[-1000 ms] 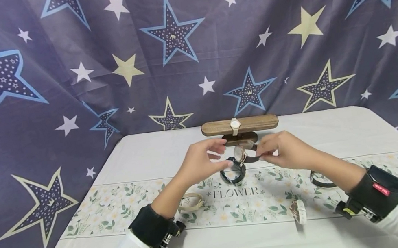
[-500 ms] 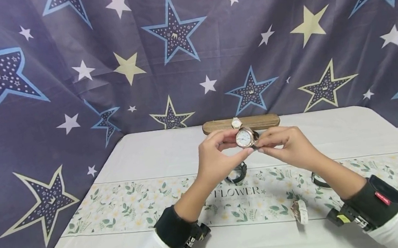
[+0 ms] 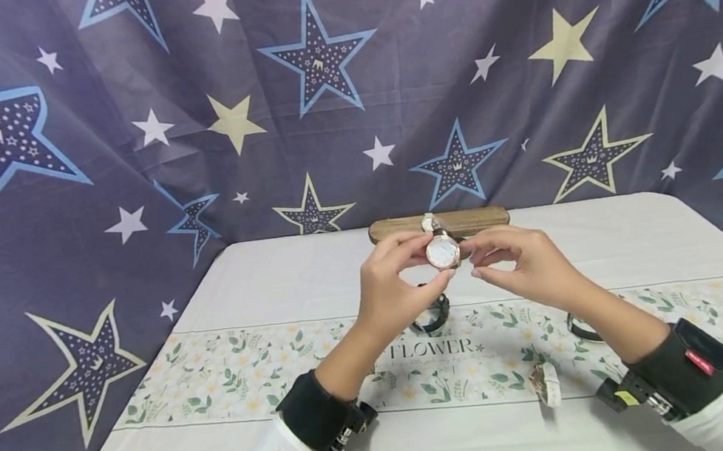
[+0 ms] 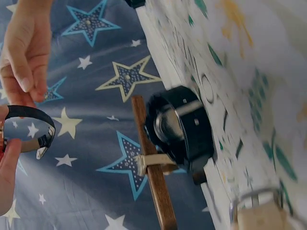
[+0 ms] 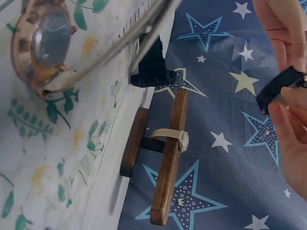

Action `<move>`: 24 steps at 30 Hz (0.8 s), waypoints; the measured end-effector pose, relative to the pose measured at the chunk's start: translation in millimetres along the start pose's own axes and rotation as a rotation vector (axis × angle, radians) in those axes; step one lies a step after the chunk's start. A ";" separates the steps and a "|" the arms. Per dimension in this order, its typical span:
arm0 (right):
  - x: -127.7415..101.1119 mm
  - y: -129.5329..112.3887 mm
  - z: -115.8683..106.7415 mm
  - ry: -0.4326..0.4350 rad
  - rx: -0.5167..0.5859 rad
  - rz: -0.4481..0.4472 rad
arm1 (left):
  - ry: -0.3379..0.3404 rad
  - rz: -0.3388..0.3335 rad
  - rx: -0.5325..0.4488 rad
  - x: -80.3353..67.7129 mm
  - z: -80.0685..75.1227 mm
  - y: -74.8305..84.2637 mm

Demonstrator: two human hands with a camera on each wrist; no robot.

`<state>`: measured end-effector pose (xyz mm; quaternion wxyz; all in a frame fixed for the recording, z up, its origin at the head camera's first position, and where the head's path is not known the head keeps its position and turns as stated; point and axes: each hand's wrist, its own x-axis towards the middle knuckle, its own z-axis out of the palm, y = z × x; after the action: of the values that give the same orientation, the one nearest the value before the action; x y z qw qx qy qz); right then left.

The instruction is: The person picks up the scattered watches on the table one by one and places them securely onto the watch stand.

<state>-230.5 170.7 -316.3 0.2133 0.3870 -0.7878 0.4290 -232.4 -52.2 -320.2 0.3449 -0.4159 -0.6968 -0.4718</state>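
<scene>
A wristwatch with a round white dial, rose-gold case and dark strap is held up above the table, dial toward the head camera. My left hand pinches it at the case between thumb and fingers. Its strap hangs in a loop in the left wrist view. Close by on the right, my right hand has thumb and fingers spread a little apart, fingertips beside the case; the left wrist view shows them near the strap. Behind the hands, a wooden watch stand bears a pale watch.
A black watch stands on the floral table runner below the hands. A white-strapped watch lies nearer, and a black strap is partly behind the right forearm. In the left wrist view, a beige watch sits at the bottom edge.
The watch has risen from near the black watch and turned dial-forward. My left hand has moved in and taken it by the case; the right fingers have loosened from the strap.
</scene>
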 end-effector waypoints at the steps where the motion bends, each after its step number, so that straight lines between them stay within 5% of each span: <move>1: 0.6 -0.8 -0.8 0.002 -0.001 -0.006 | -0.006 0.026 0.049 0.3 -1.2 -1.2; 10: 12.9 -3.1 -3.2 -0.010 -0.195 -0.210 | -0.094 0.204 0.324 5.2 -4.2 -5.5; 24: 11.4 0.6 0.1 0.000 -0.253 -0.246 | -0.167 0.213 0.296 8.8 -0.9 -4.7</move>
<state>-238.0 165.9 -309.0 0.3114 0.4506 -0.7822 0.2970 -240.2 -51.8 -313.9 0.3913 -0.4696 -0.7369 -0.2888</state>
